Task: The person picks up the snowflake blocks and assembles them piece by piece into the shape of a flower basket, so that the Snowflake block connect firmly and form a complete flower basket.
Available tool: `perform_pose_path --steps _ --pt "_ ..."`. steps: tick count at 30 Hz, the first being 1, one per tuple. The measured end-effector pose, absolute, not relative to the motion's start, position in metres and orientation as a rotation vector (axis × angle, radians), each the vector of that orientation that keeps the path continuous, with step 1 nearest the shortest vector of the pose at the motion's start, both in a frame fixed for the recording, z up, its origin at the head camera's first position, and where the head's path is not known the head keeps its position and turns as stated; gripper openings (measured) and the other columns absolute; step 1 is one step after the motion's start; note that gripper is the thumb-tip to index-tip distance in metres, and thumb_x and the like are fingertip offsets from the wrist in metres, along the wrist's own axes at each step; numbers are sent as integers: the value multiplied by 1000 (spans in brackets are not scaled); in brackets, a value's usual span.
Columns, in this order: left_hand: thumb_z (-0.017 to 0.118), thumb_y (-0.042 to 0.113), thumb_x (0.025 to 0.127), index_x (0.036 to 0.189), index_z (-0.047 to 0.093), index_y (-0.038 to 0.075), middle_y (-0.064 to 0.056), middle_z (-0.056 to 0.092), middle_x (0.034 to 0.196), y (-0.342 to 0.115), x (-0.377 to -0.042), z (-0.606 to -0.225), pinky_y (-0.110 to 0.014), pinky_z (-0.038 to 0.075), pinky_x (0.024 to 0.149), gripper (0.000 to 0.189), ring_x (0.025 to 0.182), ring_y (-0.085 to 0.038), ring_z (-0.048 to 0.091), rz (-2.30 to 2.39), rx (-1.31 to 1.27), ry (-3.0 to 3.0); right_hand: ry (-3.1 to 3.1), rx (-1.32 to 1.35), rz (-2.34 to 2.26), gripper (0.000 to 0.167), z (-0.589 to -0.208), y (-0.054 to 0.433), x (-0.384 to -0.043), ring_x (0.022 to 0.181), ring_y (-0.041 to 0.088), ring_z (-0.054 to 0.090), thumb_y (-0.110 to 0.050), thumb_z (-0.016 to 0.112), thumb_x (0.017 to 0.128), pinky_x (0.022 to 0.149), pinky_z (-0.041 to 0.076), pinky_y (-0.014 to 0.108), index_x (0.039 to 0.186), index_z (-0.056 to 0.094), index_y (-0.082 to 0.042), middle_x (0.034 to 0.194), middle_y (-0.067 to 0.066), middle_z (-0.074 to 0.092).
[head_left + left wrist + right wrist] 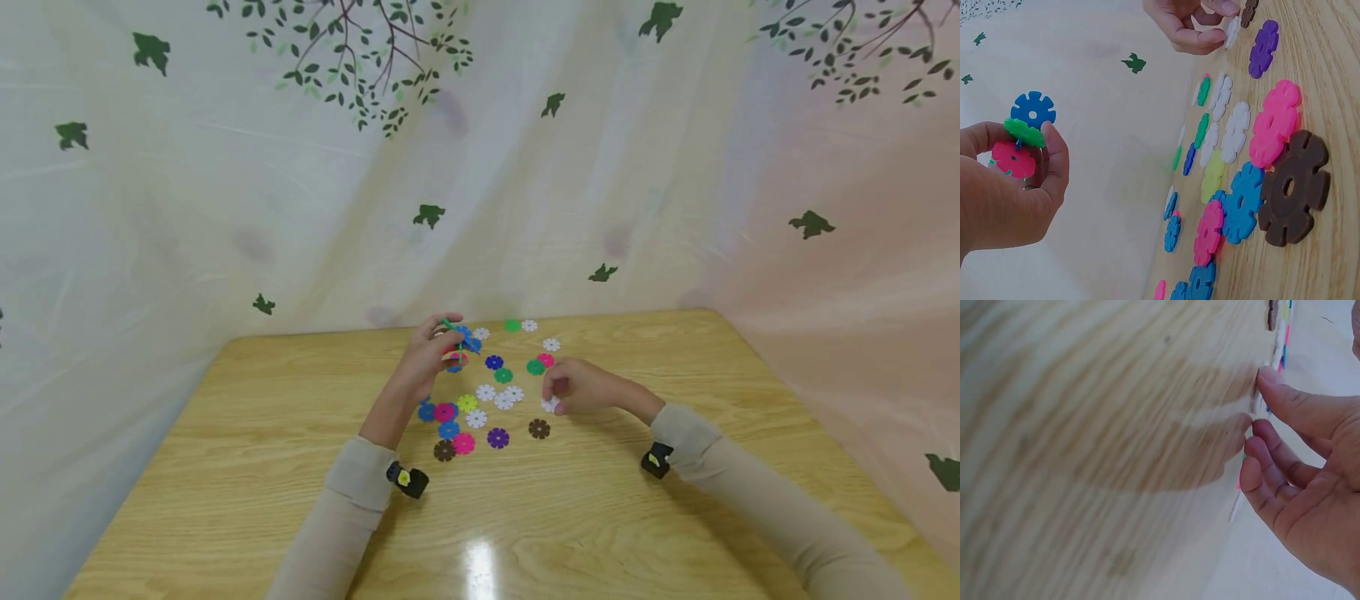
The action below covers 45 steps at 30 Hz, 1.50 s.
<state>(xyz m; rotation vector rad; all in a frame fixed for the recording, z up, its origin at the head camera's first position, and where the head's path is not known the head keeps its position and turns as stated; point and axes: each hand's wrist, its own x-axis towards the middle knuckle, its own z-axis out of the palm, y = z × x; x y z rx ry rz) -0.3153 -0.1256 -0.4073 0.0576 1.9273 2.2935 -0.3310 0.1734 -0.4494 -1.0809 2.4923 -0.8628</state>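
Observation:
My left hand (pixel 420 362) is raised over the far part of the table, holding a small cluster of joined notched snowflake discs. In the left wrist view the cluster shows a blue disc (pixel 1033 114) on top, a green disc (pixel 1024 132) tilted across the middle and a pink disc (pixel 1014 160) below. Thumb and fingers pinch the green one; the palm side of the cluster is partly hidden. My right hand (pixel 596 387) is down at the tabletop, its thumb and curled fingers gripping a white disc (pixel 1232 32) at its edges.
Loose discs lie scattered on the wooden table (pixel 247 467): several white ones, a purple disc (pixel 498 438), a yellow disc (pixel 467 403), two brown ones, and pink, blue and green ones. Some overlap at the left. A leaf-printed curtain (pixel 337 208) hangs behind the table.

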Motion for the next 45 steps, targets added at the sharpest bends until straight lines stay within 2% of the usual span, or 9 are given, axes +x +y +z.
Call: perform_pose_path --steps 7,13,17,20,29,33,39,42,45 --pt "57 6 101 132 54 9 -1 50 99 -126 -315 -406 -26 55 71 32 92 -18 56 2280 65 1951 2418 -1088 -867 25 -445 170 -332 91 19 60 5 78 83 80 54 25 106 71 0 98 11 67" --pt "57 6 100 132 55 8 -1 49 99 -126 -315 -405 -27 54 73 31 88 -13 55 2270 69 1958 2357 -973 -848 24 -442 166 -334 83 15 55 0 82 80 74 49 22 99 68 0 90 11 63" --pt "57 6 101 132 55 9 -1 50 102 -127 -317 -406 -37 55 85 31 88 -15 56 2261 63 1961 2320 -913 -882 25 -441 164 -334 82 15 56 1 83 78 73 50 23 96 65 0 91 9 63" --pt "57 7 101 132 54 9 -2 50 103 -127 -318 -407 -44 53 92 31 86 -16 58 2254 64 1960 2316 -946 -921 24 -443 164 -335 83 16 57 3 80 80 73 51 23 98 65 0 93 11 65" --pt "58 7 100 133 55 9 -2 51 101 -127 -319 -408 -47 50 95 32 87 -21 57 2243 52 1968 2363 -1059 -1020 18 -445 157 -344 81 15 63 11 66 89 73 56 23 106 69 4 90 15 69" --pt "58 6 100 133 56 8 -2 51 99 -127 -319 -410 -41 52 89 33 83 -19 58 2243 44 1979 2408 -1056 -1108 23 -437 149 -349 81 14 66 6 69 91 74 59 28 114 67 8 91 15 69" --pt "59 5 98 133 55 7 -1 51 96 -126 -318 -410 -35 53 81 35 73 -13 57 2241 51 1986 2445 -989 -1285 22 -412 132 -347 86 20 71 -3 68 96 78 60 51 117 68 3 100 17 73" --pt "59 5 98 133 55 7 0 52 95 -126 -317 -410 -36 54 83 35 74 -13 57 2242 47 1985 2453 -1000 -1352 20 -401 122 -344 88 24 72 -5 67 97 78 61 48 116 70 1 101 17 74" --pt "59 5 99 133 56 8 0 54 94 -124 -316 -409 -37 53 83 35 73 -14 58 2248 38 1981 2472 -1037 -1404 19 -392 111 -341 90 28 72 -5 67 98 77 61 38 115 70 2 101 18 74"
